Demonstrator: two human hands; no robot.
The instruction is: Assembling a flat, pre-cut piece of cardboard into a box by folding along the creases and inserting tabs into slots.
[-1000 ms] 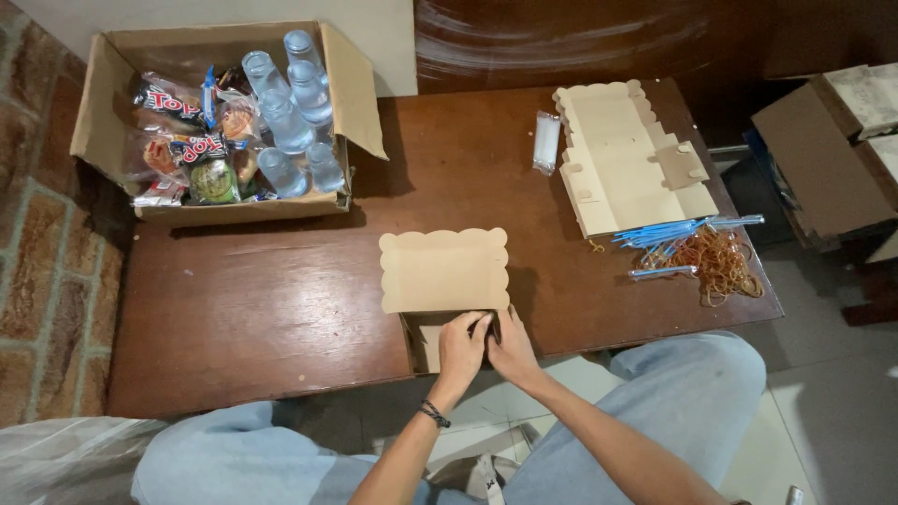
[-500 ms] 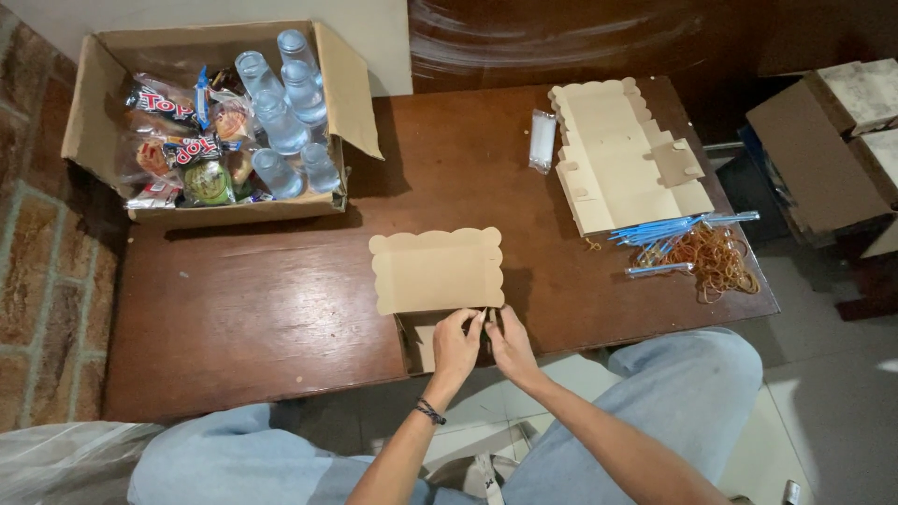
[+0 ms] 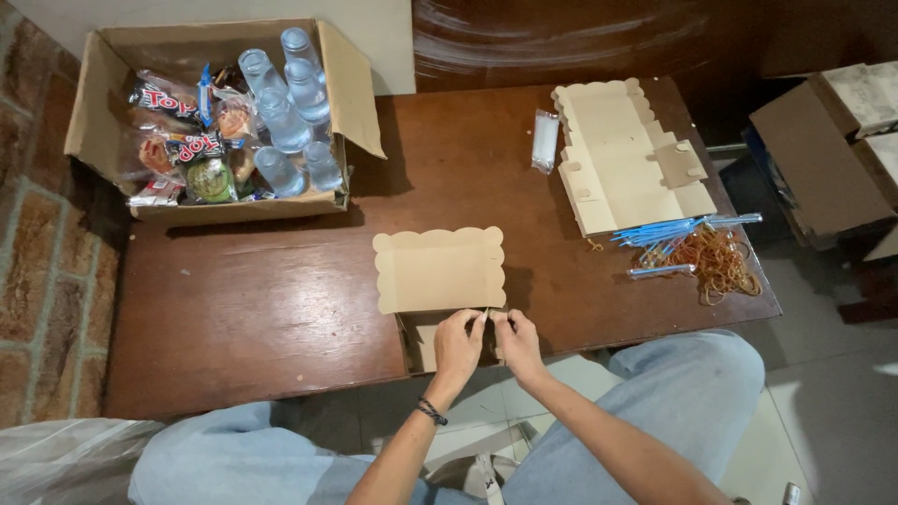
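Note:
A small tan cardboard box [image 3: 438, 271] with a scalloped lid stands half-folded at the near edge of the dark wooden table [image 3: 243, 309]. Its lid lies open, flat on the table. My left hand [image 3: 457, 343] and my right hand [image 3: 517, 341] sit side by side at the box's near right corner, each pinching a cardboard flap there. My fingers hide the flaps themselves. A dark band circles my left wrist.
A big open carton [image 3: 224, 112] with snack packets and water cups stands at the far left. A stack of flat box blanks [image 3: 622, 154], a clear sleeve [image 3: 544, 140], blue straws [image 3: 673, 229] and rubber bands [image 3: 716, 262] lie right. More cartons [image 3: 823, 159] stand beyond the table.
The hands have stayed at the box's near corner, with the fingers working closer together on the flaps. The box has shifted only slightly.

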